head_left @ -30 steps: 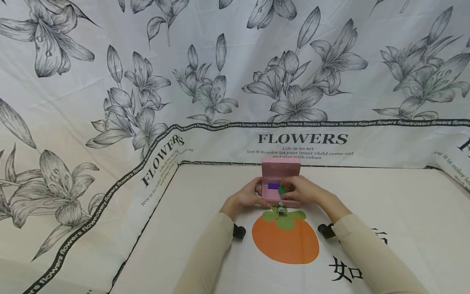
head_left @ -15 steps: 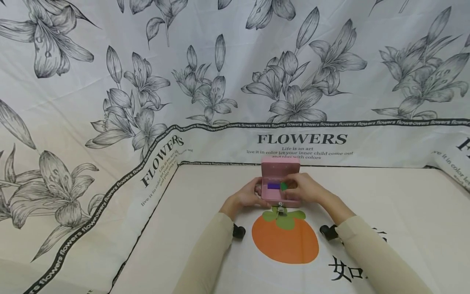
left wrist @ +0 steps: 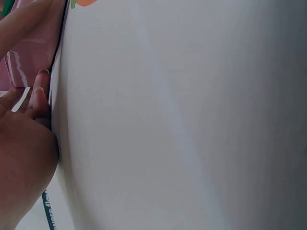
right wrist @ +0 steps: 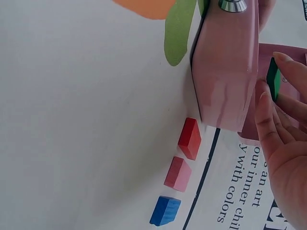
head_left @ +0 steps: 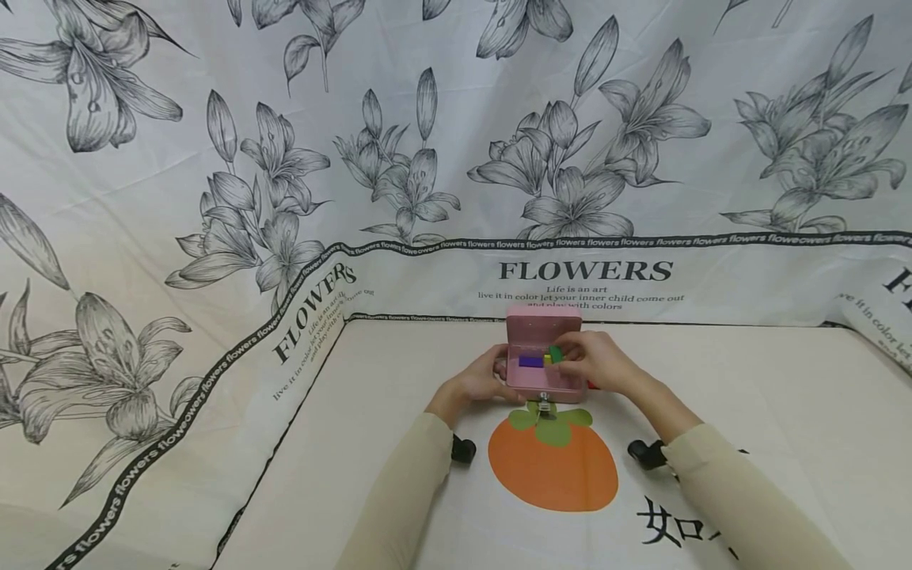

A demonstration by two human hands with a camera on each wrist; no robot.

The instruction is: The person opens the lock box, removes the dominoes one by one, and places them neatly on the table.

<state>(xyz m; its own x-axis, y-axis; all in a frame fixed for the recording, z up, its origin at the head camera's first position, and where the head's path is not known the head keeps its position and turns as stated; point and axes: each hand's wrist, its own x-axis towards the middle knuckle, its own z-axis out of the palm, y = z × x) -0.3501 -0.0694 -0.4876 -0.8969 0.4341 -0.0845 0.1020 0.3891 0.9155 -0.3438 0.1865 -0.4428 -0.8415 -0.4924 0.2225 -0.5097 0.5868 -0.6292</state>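
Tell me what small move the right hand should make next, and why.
I'd probably carry the green block clear of the open pink box and set it near the red block: the right hand pinches it, and the red block, pink block and blue block sit in a row beside the box.

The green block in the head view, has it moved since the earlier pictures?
Yes: held by the right hand, the green block has moved up and rightward in the picture, judged against the purple block lying in the pink box.

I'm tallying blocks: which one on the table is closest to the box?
The red block; the pink block and blue block lie farther from the box.
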